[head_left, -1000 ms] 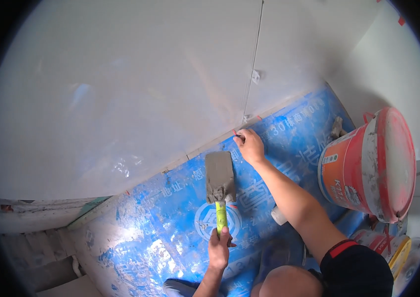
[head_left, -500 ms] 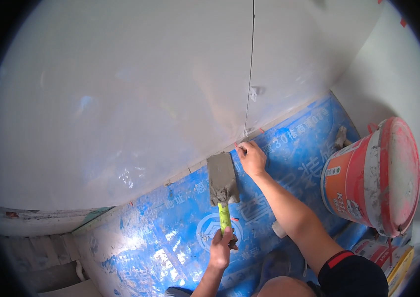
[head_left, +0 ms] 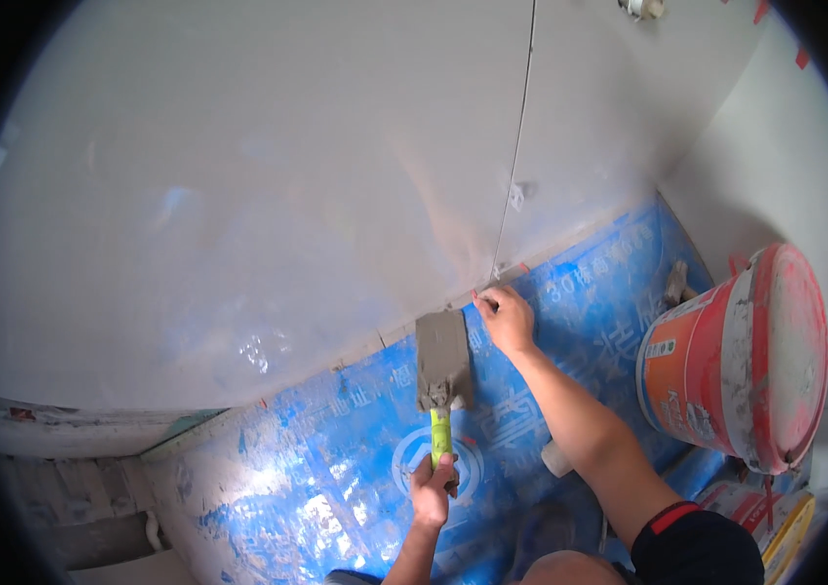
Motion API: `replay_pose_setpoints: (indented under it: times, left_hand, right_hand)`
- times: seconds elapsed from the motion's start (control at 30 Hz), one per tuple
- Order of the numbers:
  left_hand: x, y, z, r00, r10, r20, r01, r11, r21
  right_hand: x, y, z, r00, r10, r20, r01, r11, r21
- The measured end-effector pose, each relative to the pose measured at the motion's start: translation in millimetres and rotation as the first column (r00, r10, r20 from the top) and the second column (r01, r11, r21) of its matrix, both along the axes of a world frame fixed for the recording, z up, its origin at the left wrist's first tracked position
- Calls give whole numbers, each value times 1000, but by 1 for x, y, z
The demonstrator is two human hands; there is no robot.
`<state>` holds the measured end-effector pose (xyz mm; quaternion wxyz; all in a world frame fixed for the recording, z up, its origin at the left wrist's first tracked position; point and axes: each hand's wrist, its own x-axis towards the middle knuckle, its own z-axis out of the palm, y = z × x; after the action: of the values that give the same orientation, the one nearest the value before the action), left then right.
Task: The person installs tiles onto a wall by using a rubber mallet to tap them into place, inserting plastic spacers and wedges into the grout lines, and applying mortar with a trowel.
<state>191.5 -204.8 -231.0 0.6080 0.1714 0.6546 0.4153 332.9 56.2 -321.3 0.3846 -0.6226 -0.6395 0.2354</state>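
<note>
My left hand (head_left: pixel 432 489) is wrapped around the lime-green handle of a trowel (head_left: pixel 443 356). Grey mortar coats the trowel's flat blade, which points away toward the foot of the wall. Just right of the blade, my right hand (head_left: pixel 509 320) pinches a small red piece (head_left: pixel 475 295) at the bottom edge of a large glossy pale wall tile (head_left: pixel 287 195). The piece is too small to name, and my fingers partly cover it. A thin vertical joint (head_left: pixel 515 166) between two tiles runs down to near that hand. Another red bit (head_left: pixel 524 267) sits at the wall's foot, to the right.
Blue printed protective sheeting (head_left: pixel 336 497) covers the floor. At the right stands a red, white and orange bucket (head_left: pixel 692 351), with another bucket (head_left: pixel 789 541) below it. A whitish cylinder (head_left: pixel 556 458) lies beside my right forearm. A white pipe (head_left: pixel 153 531) shows at the lower left.
The view has shifted slightly, so the wall joint, bucket and floor appear a little farther right and lower. Both hands keep their holds; the trowel stays near the wall's foot.
</note>
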Motion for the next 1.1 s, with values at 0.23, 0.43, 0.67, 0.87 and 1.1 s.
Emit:
replay_pose_setpoints:
  times: [0.23,0.43,0.67,0.87,1.1]
  left_hand:
    - [-7,9,17,973,-52,-226,56,998,14]
    - [14,25,38,955,-31,-296,55,996,73]
    - [9,23,27,959,-8,-284,37,995,97]
    - [7,23,31,964,-27,-266,60,991,117]
    - [8,26,34,964,0,-266,34,992,122]
  right_hand:
    - [-14,-9,9,1000,-17,22,18,1000,-11]
    - [-4,-5,1,996,-88,8,88,996,23]
    - [-9,-6,4,994,-104,36,103,994,21]
    - [-9,-7,2,991,-114,67,115,993,-5]
    - [-9,-5,-1,991,-120,56,120,993,-1]
